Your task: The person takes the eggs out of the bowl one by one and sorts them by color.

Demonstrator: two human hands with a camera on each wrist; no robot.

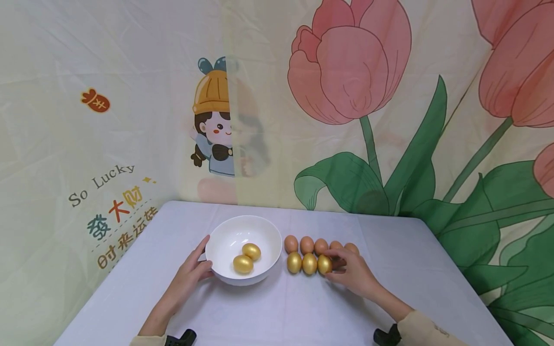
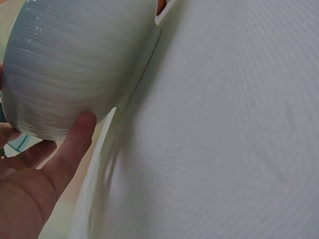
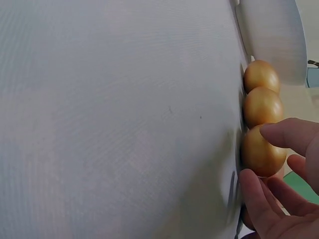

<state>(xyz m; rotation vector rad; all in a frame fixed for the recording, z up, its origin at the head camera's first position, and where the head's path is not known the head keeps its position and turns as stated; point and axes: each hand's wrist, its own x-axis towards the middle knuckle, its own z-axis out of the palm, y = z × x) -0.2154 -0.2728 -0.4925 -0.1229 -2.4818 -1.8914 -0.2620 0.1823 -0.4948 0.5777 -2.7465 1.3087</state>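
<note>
A white bowl (image 1: 218, 269) stands on the table, two golden eggs (image 1: 243, 264) lying inside it. My left hand (image 1: 190, 269) holds the bowl's left side, the thumb and fingers spread against its outer wall (image 2: 70, 64). To the right of the bowl, three golden eggs (image 1: 309, 264) form a row in front of a row of several brown eggs (image 1: 307, 244). At the right end of the golden row, my right hand (image 1: 352, 274) pinches the last golden egg (image 3: 261, 154), which sits beside its neighbour. Its fingers partly cover the brown eggs behind.
The table (image 1: 277, 317) is covered with a white cloth. Behind its back edge hangs a printed curtain (image 1: 268, 187) with tulips and a cartoon figure. Black straps (image 1: 182, 338) circle both wrists.
</note>
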